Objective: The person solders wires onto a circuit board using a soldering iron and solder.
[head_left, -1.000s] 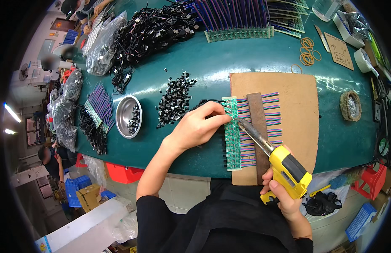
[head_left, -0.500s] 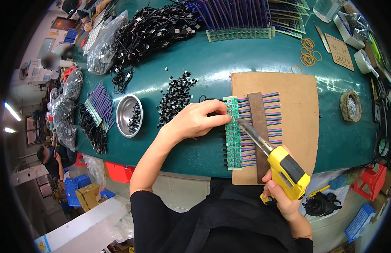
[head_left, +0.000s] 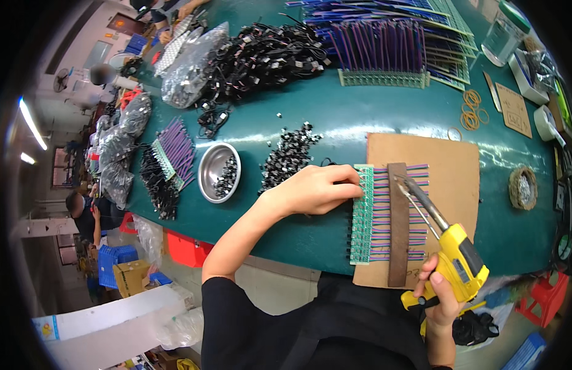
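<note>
My right hand (head_left: 443, 296) grips a yellow and black soldering gun (head_left: 461, 262), its metal tip standing over the flat brown bar. My left hand (head_left: 326, 191) has its fingertips pinched together at the upper part of a green circuit board strip (head_left: 362, 228); what they hold is hidden. A bit of black cable (head_left: 328, 162) shows just behind that hand. Striped thin wires (head_left: 382, 231) run rightward from the strip, pressed under the brown bar (head_left: 398, 240). Strip, wires and bar rest on a cardboard sheet (head_left: 455, 185).
Left of my hand lie a pile of small black connectors (head_left: 289, 154) and a metal bowl (head_left: 205, 179) holding more. Wired boards (head_left: 168, 160), black cables (head_left: 261, 61) and stacked boards (head_left: 384, 79) spread farther out. Rubber bands (head_left: 471, 111) and a tip-cleaning pot (head_left: 522, 188) sit rightward.
The soldering gun's tip has drawn away from the board strip to the right, over the brown bar. My left hand stays at the strip. The whole view has shifted.
</note>
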{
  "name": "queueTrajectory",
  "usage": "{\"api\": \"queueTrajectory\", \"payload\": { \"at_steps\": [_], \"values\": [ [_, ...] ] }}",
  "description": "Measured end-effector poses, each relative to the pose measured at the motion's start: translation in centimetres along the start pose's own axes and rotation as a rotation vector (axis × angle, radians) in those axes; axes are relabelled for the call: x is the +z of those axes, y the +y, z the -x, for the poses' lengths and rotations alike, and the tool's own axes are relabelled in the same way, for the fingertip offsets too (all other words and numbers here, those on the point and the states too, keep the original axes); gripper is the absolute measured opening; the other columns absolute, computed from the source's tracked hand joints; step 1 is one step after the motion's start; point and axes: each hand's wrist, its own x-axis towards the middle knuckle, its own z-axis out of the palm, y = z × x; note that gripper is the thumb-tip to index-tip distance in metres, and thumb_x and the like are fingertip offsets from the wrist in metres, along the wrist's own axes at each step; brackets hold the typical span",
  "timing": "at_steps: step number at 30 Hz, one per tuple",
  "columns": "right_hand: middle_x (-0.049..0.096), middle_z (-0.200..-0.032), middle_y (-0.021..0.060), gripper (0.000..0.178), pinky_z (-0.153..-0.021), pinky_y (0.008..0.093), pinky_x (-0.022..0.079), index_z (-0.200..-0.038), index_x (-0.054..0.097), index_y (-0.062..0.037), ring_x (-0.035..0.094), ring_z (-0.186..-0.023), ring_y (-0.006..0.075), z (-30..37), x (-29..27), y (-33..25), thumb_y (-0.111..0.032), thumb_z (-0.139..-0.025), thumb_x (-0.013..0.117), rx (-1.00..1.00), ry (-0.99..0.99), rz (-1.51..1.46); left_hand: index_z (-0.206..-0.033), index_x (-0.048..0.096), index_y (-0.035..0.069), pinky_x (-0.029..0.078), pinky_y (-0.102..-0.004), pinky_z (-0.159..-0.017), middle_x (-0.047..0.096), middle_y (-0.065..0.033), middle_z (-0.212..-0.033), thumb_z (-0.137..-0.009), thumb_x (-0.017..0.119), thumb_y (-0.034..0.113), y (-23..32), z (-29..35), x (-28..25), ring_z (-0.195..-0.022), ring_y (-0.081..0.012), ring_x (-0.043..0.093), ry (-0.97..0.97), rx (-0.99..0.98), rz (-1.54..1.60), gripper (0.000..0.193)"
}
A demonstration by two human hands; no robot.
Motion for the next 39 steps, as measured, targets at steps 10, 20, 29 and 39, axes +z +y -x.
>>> {"api": "queueTrajectory", "payload": {
  "at_steps": [10,20,29,39],
  "values": [
    [0.056,-0.088,0.0149,0.040,-0.049,0.0243,0.052,-0.117,0.045,0.0052,0.057,-0.069,0.0161,-0.2,-0.2,-0.6,-0.004,-0.080,0.055,-0.095,0.013,-0.022,-0.093,0.064,0.011,0.048,-0.0357,-0.070,0.054,-0.0071,-0.089,-0.073,0.066,0.008,-11.3,-1.1,-8.4,-0.086,-0.0246,0.056,0.746,-0.459,-0.818,0.021],
    [0.054,-0.084,0.0137,0.037,-0.045,0.0218,0.049,-0.110,0.047,0.0095,0.055,-0.068,0.0141,-0.6,-0.5,-1.2,-0.007,-0.078,0.054,-0.133,0.087,-0.004,-0.085,0.060,0.002,0.050,-0.0221,-0.061,0.058,-0.0043,-0.088,-0.082,0.068,0.011,-7.9,-4.1,-9.6,-0.066,-0.0108,0.059,0.964,-0.468,0.030,0.012],
    [0.054,-0.089,0.0132,0.039,-0.045,0.0212,0.049,-0.118,0.043,0.0070,0.054,-0.073,0.0129,-1.2,-0.4,-1.7,-0.005,-0.082,0.052,-0.189,0.089,-0.061,-0.077,0.049,0.007,0.052,-0.0217,-0.070,0.058,-0.0030,-0.082,-0.086,0.062,0.010,-4.6,-3.1,-5.1,-0.076,-0.0165,0.063,0.934,-0.674,1.017,0.017],
    [0.056,-0.097,0.0151,0.043,-0.047,0.0207,0.047,-0.118,0.045,0.0057,0.054,-0.062,0.0115,-2.2,1.0,-2.3,-0.004,-0.080,0.062,-0.264,0.078,0.059,-0.110,0.042,0.007,0.053,-0.0236,-0.068,0.052,-0.0104,-0.102,-0.087,0.059,0.004,3.3,-6.5,-1.3,-0.080,-0.0176,0.063,0.906,-0.506,1.026,0.030]
  ]
}}
